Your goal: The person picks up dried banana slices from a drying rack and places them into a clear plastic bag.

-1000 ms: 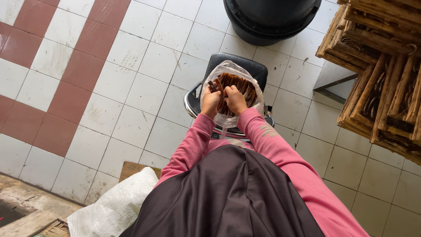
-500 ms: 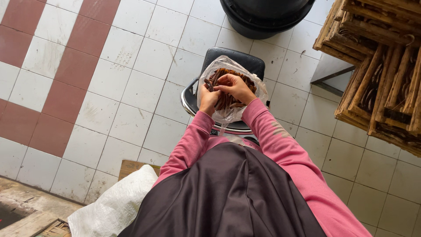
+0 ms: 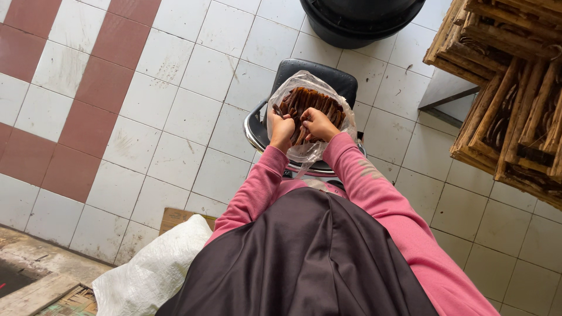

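A clear plastic bag (image 3: 309, 111), well filled with brown sticks (image 3: 307, 105), is seen resting on a round scale pan (image 3: 257, 130) in front of a black stool (image 3: 319, 76). The left hand (image 3: 281, 130) is closed on the bag's near rim, and the right hand (image 3: 318, 124) is curled around sticks inside it. Filling appears far advanced; the mouth is still open and untied. Wooden racks (image 3: 503, 88) holding more sticks stand to the right.
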